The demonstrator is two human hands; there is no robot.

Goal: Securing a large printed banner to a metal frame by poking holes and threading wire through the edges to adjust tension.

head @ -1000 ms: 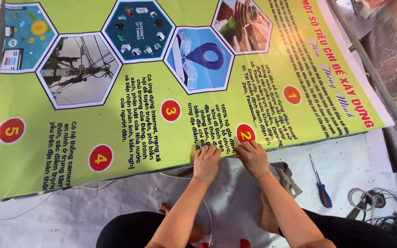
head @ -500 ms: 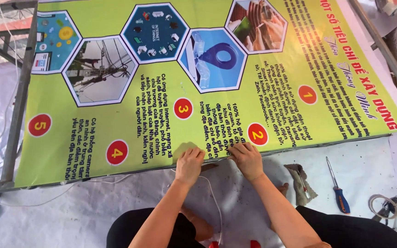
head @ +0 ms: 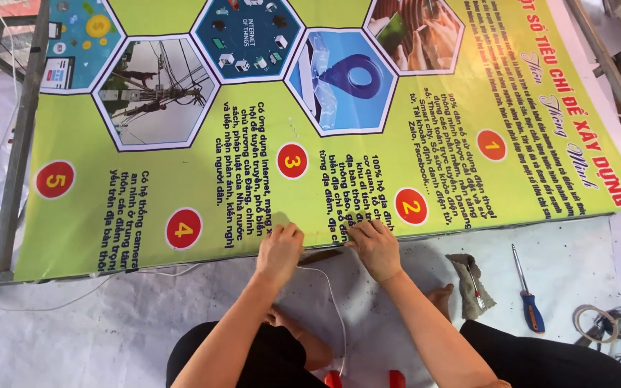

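The banner (head: 253, 144) lies just ahead of you, long axis left to right. Your left hand (head: 279, 251) and right hand (head: 375, 248) pinch its near edge, equally close, side by side.

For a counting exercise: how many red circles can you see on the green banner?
5: one far left, one lower left, one centre, one above the right hand, one right.

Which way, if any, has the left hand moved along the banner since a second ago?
Yes. The left hand has slid along the banner's lower edge, away from the red circle above the right hand.
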